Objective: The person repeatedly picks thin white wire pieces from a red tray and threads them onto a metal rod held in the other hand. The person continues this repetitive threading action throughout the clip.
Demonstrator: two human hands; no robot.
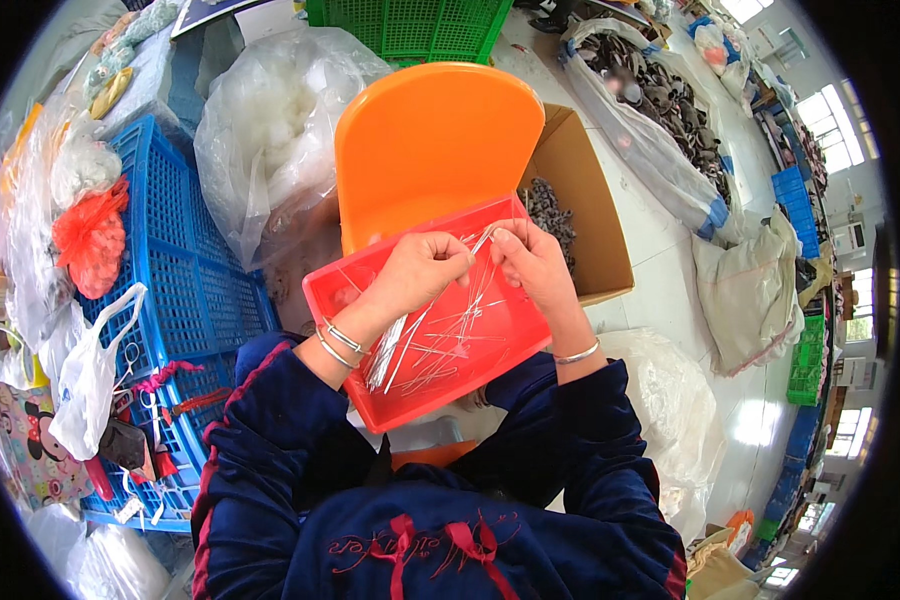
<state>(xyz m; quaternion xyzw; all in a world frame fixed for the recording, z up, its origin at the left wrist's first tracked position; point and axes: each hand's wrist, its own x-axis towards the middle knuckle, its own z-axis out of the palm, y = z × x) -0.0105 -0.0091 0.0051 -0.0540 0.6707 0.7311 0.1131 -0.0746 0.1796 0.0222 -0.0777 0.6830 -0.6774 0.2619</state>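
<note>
A shallow red tray (515, 345) lies in front of an orange chair, tilted across my lap. Thin white wire-like strips (450, 345) are scattered in it, with a denser bundle (382, 358) along its left side. My left hand (420, 272) is over the tray, thumb and fingers pinched together; whatever is between them is too small to make out. Close by on the right, my right hand (535, 260) pinches a few of the white strips, which slant down from its fingertips toward the tray. Metal bangles circle both wrists.
The orange chair (435, 150) stands just beyond the tray, beside a cardboard box (590, 220) of small grey pieces. At left are blue crates (185, 230) hung with bags and scissors, plus a clear bag (270, 120) of white stuffing. Sacks (745, 290) lie at right.
</note>
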